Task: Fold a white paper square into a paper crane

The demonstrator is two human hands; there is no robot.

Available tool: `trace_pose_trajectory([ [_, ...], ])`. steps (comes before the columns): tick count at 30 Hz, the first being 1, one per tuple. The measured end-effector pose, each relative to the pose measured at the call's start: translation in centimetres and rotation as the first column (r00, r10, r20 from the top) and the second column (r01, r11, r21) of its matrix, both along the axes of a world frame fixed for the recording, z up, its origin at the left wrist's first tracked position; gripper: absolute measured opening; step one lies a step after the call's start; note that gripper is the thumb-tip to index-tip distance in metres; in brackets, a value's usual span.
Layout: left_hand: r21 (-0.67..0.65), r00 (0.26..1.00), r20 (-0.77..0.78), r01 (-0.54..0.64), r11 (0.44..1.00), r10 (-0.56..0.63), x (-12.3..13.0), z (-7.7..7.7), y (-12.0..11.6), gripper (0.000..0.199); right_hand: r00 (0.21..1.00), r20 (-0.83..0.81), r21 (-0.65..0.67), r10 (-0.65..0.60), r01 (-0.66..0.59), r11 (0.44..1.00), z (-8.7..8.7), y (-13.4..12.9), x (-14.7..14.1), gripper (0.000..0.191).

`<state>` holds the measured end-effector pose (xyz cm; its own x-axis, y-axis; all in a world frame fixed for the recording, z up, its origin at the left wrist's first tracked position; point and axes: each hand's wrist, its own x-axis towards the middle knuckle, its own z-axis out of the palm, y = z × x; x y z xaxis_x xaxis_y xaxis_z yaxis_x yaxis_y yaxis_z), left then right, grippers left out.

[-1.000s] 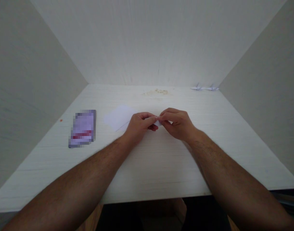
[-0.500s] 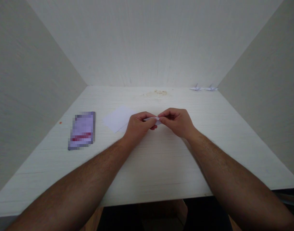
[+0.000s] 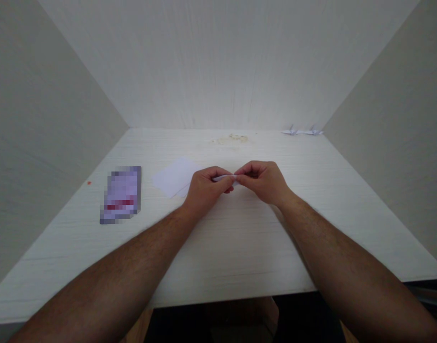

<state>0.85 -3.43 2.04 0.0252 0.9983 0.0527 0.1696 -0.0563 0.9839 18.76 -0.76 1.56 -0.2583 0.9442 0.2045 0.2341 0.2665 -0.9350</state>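
Note:
A small folded piece of white paper (image 3: 221,178) is held above the middle of the table, mostly covered by fingers. My left hand (image 3: 208,186) pinches it between thumb and fingers from the left. From the right, my right hand (image 3: 263,178) pinches its other end, thumb and forefinger meeting close to my left fingertips. Just left of my left hand lie white paper sheets (image 3: 173,177), flat on the table and overlapping.
A blurred purple rectangular thing (image 3: 122,193) lies at the left, with a small orange bit (image 3: 89,183) beside it. Two folded paper cranes (image 3: 292,132) stand in the far right corner. A stain (image 3: 236,138) marks the white table (image 3: 236,257) near the back wall.
My right fingertips have closed in slightly on the folded paper, so less of it shows between the hands. Otherwise both hands stay nearly in place.

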Motion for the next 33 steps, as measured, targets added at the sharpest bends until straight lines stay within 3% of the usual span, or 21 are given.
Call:
trace_pose_trajectory([
  [10, -0.023, 0.999, -0.030, -0.025, 0.999, 0.024, 0.19, 0.25, -0.14, 0.019, 0.996, -0.083, -0.079, 0.027, -0.034, 0.996, 0.12, 0.12, -0.10, 0.019],
  [33, 0.065, 0.986, -0.136, -0.086, 0.994, 0.094, 0.10, -0.03, -0.10, 0.017, 0.998, -0.062, -0.085, 0.020, -0.026, 0.996, 0.23, 0.11, -0.12, 0.019],
])
